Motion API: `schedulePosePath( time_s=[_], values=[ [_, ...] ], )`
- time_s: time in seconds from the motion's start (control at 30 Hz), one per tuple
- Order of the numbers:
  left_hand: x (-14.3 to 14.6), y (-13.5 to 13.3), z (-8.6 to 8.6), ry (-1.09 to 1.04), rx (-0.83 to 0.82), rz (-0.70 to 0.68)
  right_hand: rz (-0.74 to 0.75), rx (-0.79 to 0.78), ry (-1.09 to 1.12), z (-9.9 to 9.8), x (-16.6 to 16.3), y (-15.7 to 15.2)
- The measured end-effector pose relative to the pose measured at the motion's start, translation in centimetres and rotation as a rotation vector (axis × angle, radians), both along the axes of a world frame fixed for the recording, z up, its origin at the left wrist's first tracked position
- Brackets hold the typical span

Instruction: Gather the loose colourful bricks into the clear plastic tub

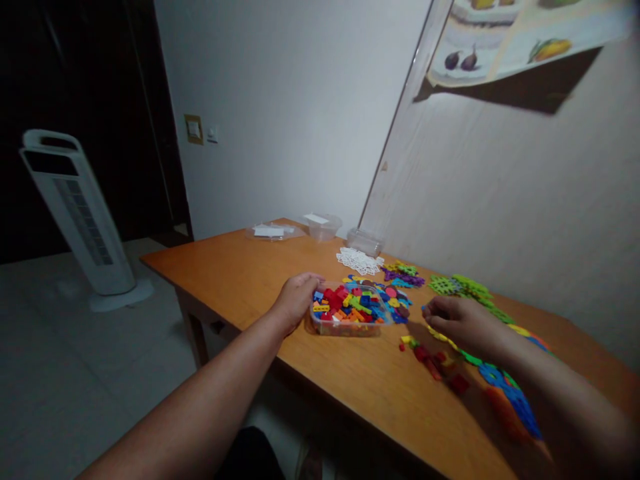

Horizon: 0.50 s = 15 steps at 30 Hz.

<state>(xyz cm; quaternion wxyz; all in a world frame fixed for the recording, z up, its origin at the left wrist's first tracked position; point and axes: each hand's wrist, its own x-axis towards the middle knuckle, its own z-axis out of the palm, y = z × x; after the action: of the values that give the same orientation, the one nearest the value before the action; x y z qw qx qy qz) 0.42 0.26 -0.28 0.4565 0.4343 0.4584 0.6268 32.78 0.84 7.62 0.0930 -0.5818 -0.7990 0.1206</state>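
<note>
Just then, the left hand (299, 297) sat against the left end of the clear tub of bricks (350, 312), its fingers curled together over the tub's wall and clasping it. The tub stood on the wooden table (240, 270), heaped with red, blue, yellow and orange building bricks.

To the right of the tub, the right hand (457, 320) rested low on the table with its fingers bent inward. Whether they pinched a piece could not be told. A few loose red bricks (434, 357) lay just in front of that hand, nearer the person than the tub. A row of flat coloured lattice tiles (505, 387) ran under the right forearm.

Behind the tub lay white lattice tiles (359, 261), with purple ones (403, 274) and green ones (460, 287) further right. Beyond those, at the table's far edge, stood empty clear containers (323, 225). Well to the left of the tub, on the floor, stood a white tower fan (80, 207).
</note>
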Motion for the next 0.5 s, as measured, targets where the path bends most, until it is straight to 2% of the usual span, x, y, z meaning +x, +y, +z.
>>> schedulePosePath(
  time_s=[0.13, 0.27, 0.37, 0.5],
  values=[
    [0.1, -0.1, 0.1, -0.014, -0.010, 0.003, -0.051, -0.093, -0.149, -1.4, 2.9, -0.8],
    [0.2, -0.1, 0.2, -0.008, -0.020, 0.008, -0.075, -0.203, -0.138, -3.4, 4.6, -1.2],
    [0.1, -0.1, 0.1, -0.002, -0.004, 0.008, -0.061, -0.236, -0.108, -4.3, 4.7, -1.1],
    [0.1, 0.0, 0.1, -0.009, 0.008, 0.000, -0.044, -0.206, -0.113, -4.4, 3.6, -0.9]
  ],
)
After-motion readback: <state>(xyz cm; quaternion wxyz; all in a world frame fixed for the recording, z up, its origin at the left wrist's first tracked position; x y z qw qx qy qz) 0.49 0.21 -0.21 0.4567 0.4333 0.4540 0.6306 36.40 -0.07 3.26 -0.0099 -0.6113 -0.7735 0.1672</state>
